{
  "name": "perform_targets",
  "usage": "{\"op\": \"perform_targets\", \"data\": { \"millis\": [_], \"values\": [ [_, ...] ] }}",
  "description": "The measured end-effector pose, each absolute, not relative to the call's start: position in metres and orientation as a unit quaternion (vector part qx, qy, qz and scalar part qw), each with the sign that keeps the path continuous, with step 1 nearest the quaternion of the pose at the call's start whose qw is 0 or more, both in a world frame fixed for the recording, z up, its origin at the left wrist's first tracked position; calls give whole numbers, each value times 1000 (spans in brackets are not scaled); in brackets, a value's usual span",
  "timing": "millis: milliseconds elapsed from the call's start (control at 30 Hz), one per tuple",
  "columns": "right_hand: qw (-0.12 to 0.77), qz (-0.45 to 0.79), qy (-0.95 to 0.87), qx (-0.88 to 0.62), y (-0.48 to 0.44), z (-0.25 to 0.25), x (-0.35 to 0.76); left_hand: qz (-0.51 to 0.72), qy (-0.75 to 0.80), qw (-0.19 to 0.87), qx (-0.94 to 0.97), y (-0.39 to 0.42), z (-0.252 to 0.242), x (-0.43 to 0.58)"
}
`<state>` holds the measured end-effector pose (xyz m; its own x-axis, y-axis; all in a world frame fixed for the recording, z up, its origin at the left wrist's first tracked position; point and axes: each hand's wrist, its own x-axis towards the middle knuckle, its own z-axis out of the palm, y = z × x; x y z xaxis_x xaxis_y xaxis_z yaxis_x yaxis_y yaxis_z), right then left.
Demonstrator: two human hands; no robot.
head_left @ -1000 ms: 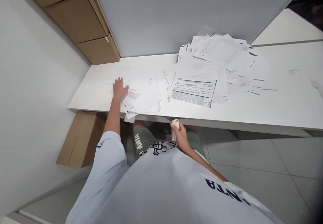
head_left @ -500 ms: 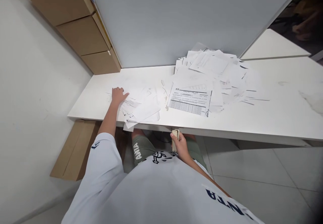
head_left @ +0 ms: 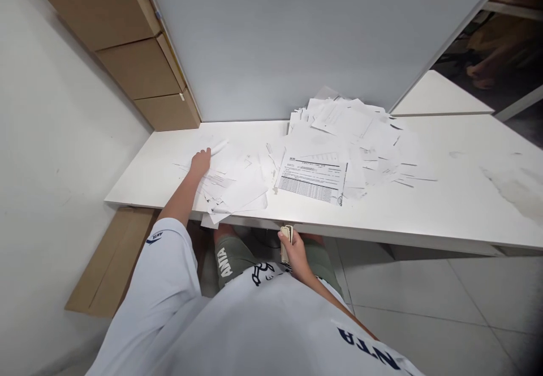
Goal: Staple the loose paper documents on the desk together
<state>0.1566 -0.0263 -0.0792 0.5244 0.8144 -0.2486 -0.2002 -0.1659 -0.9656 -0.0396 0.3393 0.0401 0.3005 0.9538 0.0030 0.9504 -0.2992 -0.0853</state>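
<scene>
While the left hand (head_left: 200,162) lies open on loose printed papers (head_left: 237,186) atop a white desk (head_left: 424,212), the right hand (head_left: 294,254) grips a cream stapler (head_left: 286,243) under the desk's edge, as do ANTA-lettered shorts (head_left: 227,260).

**From my screen: mostly white and grey, with tan and olive accents**

I read the desk (head_left: 445,217) as plain white and the papers (head_left: 311,181) as white with black print, one sheet carrying a grey table. The panel (head_left: 275,42) behind is pale grey, and the boxes (head_left: 127,68) are tan. The shirt (head_left: 271,331) is white with navy lettering and a black chest graphic, the shorts (head_left: 224,263) are olive with white lettering, the object (head_left: 287,244) is cream, and the tiles (head_left: 416,291) are pale grey with darker joints.
</scene>
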Motion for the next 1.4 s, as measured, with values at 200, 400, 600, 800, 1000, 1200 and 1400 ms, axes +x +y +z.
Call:
{"op": "perform_targets", "data": {
  "millis": [200,400,600,800,1000,1200,1400],
  "values": [
    [607,469,-169,-618,-33,-63,170,-134,-515,64,-844,282,61,-13],
    [589,607,-181,-502,-43,-39,210,-130,-190,-116,-966,172,39,12],
    [476,725,-213,-451,-50,-46,248,-101,-252,-170,-947,154,-3,-6],
    [367,783,-251,-434,-35,-50,251,-71,-275,-194,-939,158,-15,-11],
    [399,783,-231,-418,-26,-48,235,-74,-271,-195,-940,158,-12,-7],
    [412,771,-204,-441,-21,-40,227,-297,-429,-194,-831,130,-7,-3],
    [446,749,-185,-454,-18,-40,222,-516,-647,-347,-442,55,-40,24]
  ]
}}
